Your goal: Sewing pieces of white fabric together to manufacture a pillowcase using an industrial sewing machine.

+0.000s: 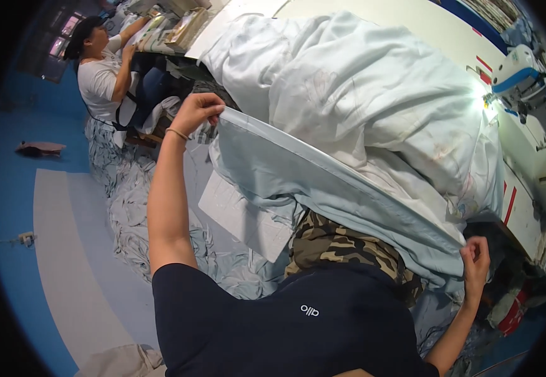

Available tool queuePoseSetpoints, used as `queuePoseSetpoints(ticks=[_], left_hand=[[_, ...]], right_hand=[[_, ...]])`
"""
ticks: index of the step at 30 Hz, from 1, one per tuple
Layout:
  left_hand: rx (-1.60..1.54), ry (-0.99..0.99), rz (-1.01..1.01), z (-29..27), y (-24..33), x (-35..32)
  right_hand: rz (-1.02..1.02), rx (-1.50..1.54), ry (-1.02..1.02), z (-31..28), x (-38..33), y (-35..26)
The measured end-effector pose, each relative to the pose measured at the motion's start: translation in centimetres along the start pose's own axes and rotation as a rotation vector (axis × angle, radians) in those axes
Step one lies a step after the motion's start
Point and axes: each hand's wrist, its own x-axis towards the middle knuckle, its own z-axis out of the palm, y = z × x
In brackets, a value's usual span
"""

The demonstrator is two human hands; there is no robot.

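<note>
A length of pale blue-green cloth (pixel 323 182) is stretched between my hands, its folded upper edge running down from left to right across my lap. My left hand (pixel 202 112) pinches the far left end of that edge. At the lower right, my right hand (pixel 475 256) is closed on the other end. Below the taut edge the cloth hangs in loose folds over my camouflage-patterned trousers (pixel 342 242). Just beyond it, a large heap of white cloth (pixel 373 94) covers the work table.
A white and blue sewing machine (pixel 524 78) with a lit lamp stands at the right of the white table (pixel 411 19). Another person (pixel 106 78) sits working at the far left. Piles of pale cloth (pixel 141 207) lie on the floor beside a white board (pixel 238 213).
</note>
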Motion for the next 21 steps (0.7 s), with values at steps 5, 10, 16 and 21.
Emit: queuePoseSetpoints(ticks=[5,10,16,21], left_hand=[[0.022,0.239,0.055,-3.0,-0.7,-2.2],[0.028,0.295,-0.020,-4.1,-7.3,-2.0],[0.426,0.364,-0.233,2.9,-15.9,-2.0],[0.486,0.093,-0.014,10.7,-4.9,0.4]], right_hand=[[-0.228,-0.266,0.008,1.0,0.0,-4.5],[-0.177,-0.208,-0.047,4.0,0.7,-4.0],[-0.234,-0.186,-0.122,8.6,1.1,-0.2],[-0.235,-0.191,-0.073,8.2,0.9,-1.1]])
